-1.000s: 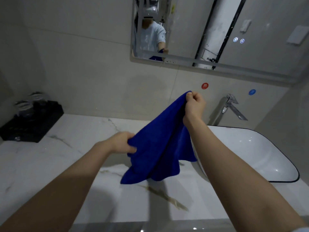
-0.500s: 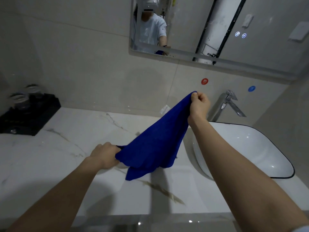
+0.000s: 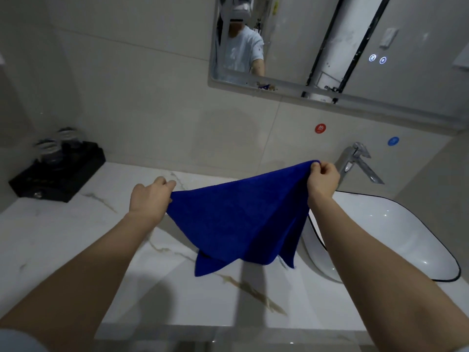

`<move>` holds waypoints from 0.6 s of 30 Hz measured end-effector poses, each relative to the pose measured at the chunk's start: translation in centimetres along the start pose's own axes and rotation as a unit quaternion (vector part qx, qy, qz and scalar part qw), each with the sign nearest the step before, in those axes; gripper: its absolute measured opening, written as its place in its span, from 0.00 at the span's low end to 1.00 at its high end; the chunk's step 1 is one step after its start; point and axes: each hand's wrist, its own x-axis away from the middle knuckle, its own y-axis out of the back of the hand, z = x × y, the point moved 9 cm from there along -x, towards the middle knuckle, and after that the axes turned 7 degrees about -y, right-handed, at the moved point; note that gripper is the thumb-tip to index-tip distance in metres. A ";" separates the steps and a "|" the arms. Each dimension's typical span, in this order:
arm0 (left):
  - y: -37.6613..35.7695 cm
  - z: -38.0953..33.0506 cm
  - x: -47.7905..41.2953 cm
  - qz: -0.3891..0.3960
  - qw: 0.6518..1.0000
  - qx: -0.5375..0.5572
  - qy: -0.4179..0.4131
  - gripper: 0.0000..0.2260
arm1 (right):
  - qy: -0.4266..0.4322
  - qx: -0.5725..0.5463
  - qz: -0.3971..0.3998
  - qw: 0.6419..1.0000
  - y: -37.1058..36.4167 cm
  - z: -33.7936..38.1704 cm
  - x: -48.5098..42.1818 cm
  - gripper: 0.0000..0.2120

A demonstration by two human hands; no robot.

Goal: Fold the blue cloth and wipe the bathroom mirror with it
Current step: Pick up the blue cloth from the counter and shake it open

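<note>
The hands have drawn apart, and the blue cloth [image 3: 236, 219] now hangs spread between left hand [image 3: 149, 199] and right hand [image 3: 322, 177].

Centre: blue cloth [image 3: 236, 224] above white marble table [image 3: 63, 237]
Right: white oval basin [image 3: 380, 224] on table
Left rear: black tray [image 3: 76, 171]
Behind: wall mirror [image 3: 418, 47]

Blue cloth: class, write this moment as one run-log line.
blue cloth: stretched between hands; left hand: grips one corner; right hand: pinches other corner; mirror: untouched
</note>
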 end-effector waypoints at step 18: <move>11.1 0.8 -4.7 -0.088 0.992 -0.091 -0.014 0.10 | 0.041 0.036 0.100 0.994 -0.7 4.5 -0.6 0.16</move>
